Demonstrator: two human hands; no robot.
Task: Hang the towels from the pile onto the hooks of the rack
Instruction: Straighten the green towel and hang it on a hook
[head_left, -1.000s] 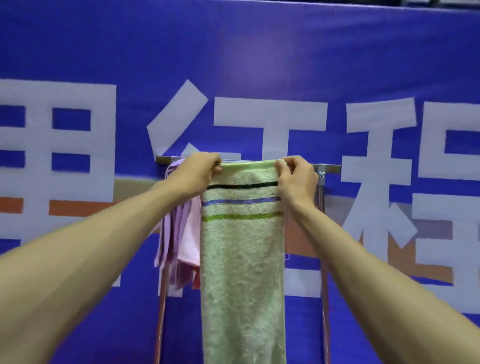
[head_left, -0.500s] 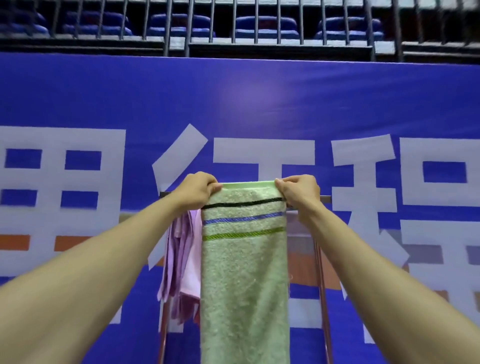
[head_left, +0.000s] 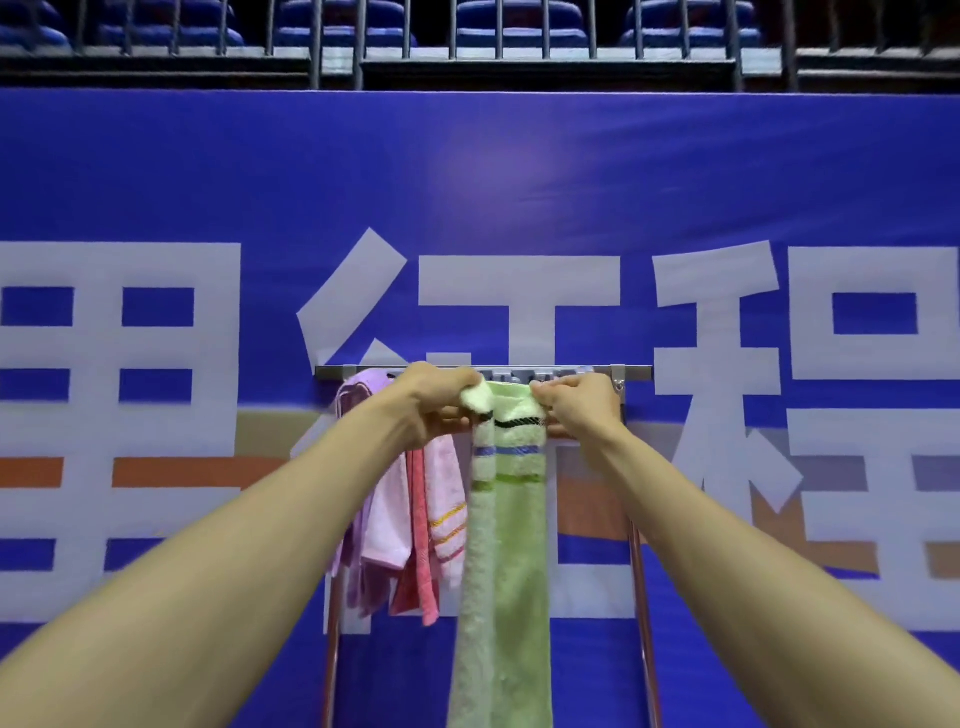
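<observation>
A light green towel (head_left: 511, 545) with black, blue and green stripes hangs lengthwise, folded along its length. My left hand (head_left: 434, 402) grips its upper left corner, which is folded over. My right hand (head_left: 574, 408) pinches the upper right corner. Both hands hold the towel's top just below the metal hook bar of the rack (head_left: 631, 372). A lilac towel (head_left: 358, 499), a pale pink towel (head_left: 444, 499) and a red-pink towel (head_left: 418, 571) hang on the bar's left part. The hooks behind my hands are hidden.
The rack stands on two copper-coloured legs (head_left: 644, 623) in front of a blue banner (head_left: 478, 197) with large white characters. Above the banner runs a dark railing (head_left: 478, 47) with blue seats behind. The bar's right end is bare.
My hands have come closer together, folding the green towel narrower along its length. The left corner is now bunched and turned over. The view has tilted upward, showing more railing.
</observation>
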